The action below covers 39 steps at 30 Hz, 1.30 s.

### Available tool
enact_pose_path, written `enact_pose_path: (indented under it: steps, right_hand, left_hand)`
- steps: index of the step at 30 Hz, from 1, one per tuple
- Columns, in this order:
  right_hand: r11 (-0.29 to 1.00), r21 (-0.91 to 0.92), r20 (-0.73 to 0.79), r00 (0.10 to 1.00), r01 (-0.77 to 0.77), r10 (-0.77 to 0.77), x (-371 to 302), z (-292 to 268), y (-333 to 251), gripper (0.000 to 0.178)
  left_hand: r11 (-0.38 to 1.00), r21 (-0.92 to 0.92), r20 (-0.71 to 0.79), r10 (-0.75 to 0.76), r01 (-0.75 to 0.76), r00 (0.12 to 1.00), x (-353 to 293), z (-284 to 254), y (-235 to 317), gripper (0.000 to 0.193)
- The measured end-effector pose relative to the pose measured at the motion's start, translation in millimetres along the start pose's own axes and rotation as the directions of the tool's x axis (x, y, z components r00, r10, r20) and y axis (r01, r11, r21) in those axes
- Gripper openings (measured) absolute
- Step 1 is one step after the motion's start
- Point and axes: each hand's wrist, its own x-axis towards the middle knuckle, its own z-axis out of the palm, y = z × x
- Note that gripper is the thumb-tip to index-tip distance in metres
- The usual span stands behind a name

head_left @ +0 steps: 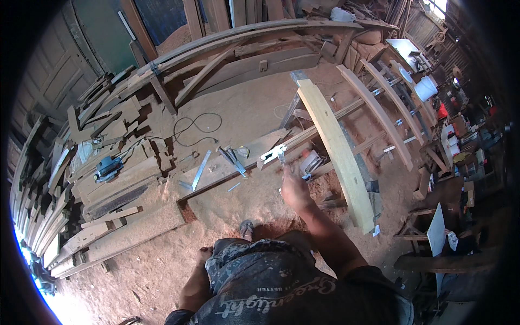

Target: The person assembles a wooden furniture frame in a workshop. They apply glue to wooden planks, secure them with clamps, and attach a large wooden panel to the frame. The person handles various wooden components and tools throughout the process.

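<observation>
My right hand (294, 188) reaches forward over the workbench, its fingers closed on a narrow flat tool (281, 157). I cannot make out the tool's exact kind. The tool's tip is at a patch of white paste (272, 154) on the end of a wooden piece. My left hand (204, 255) hangs low beside the hem of my dark shirt, and its fingers are mostly hidden. Right of my right hand, a long pale board (337, 154) lies across the rails. On the bench to the left are a metal square (201, 170) and a few hand tools (233, 161).
A blue power tool (108, 169) with a black cord (197, 129) sits on stacked boards at the left. More planks (377, 115) lie across the rails at the right. A white bucket (426, 88) stands beyond them. Sawdust covers the ground (162, 271).
</observation>
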Motion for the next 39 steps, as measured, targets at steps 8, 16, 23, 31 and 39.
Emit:
enact_pose_path:
  steps: [8,16,23,31,39]
  right_hand:
    - [1.0,-0.002,0.117,0.993,-0.011,0.012,12.5,-30.8,3.1,0.042]
    - [0.988,0.133,0.04,0.996,0.078,-0.084,31.2,-12.0,4.0,0.043]
    - [0.979,-0.118,0.085,0.984,0.166,-0.157,11.4,-13.4,-31.5,0.045]
    - [0.997,0.015,0.117,0.99,0.081,-0.082,38.1,-25.8,-5.8,0.045]
    - [0.953,0.02,-0.071,0.951,0.302,-0.3,-2.5,-28.2,-4.5,0.045]
  left_hand:
    - [0.986,-0.132,0.013,0.105,-0.103,0.994,-12.0,-4.8,17.8,0.037]
    - [0.98,-0.175,0.033,0.103,-0.096,0.994,-19.1,-9.0,34.8,0.036]
    - [0.998,-0.059,-0.03,0.032,-0.034,0.999,-32.4,-8.6,25.6,0.039]
    - [0.865,-0.502,0.046,0.04,-0.011,0.998,6.7,8.2,-5.8,0.036]
    - [0.998,-0.057,-0.02,0.024,-0.025,1.0,-0.6,6.1,2.0,0.038]
